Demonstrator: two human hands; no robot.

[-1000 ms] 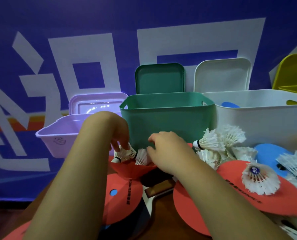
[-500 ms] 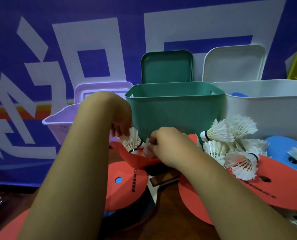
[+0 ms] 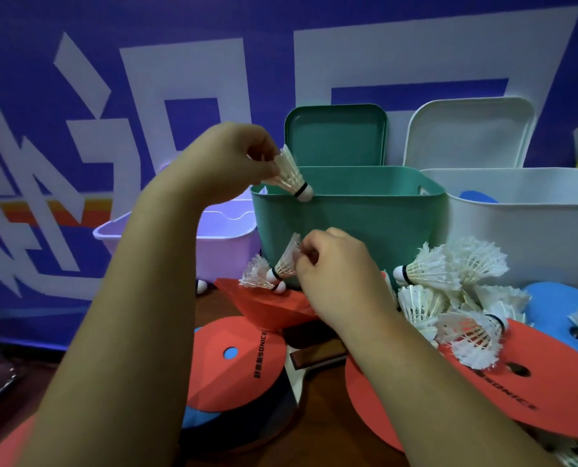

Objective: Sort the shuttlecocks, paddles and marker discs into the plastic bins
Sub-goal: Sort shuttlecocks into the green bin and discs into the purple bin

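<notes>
- Green bin (image 3: 348, 224): smooth matt plastic.
- White bin (image 3: 523, 237): smooth plastic with a faint sheen.
- Lilac bin (image 3: 223, 251): glossy, slightly translucent plastic.
- Upper shuttlecock (image 3: 289, 173), lower shuttlecock (image 3: 286, 261): neat white feathers.
- Piled shuttlecocks (image 3: 449, 274): frayed, rough feathers.
- Red marker disc (image 3: 233, 365): smooth, matt, printed lettering.
- Desk (image 3: 324, 429): dark wood, slight gloss.

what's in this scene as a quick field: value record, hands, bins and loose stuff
left hand: left hand pinches the raised shuttlecock by its feathers, cork at the green bin's front-left rim
right hand: right hand pinches the low shuttlecock in front of that bin
bins: purple bin, green bin, white bin, left to right, all open
loose: shuttlecock pile, red marker discs, paddle
</notes>
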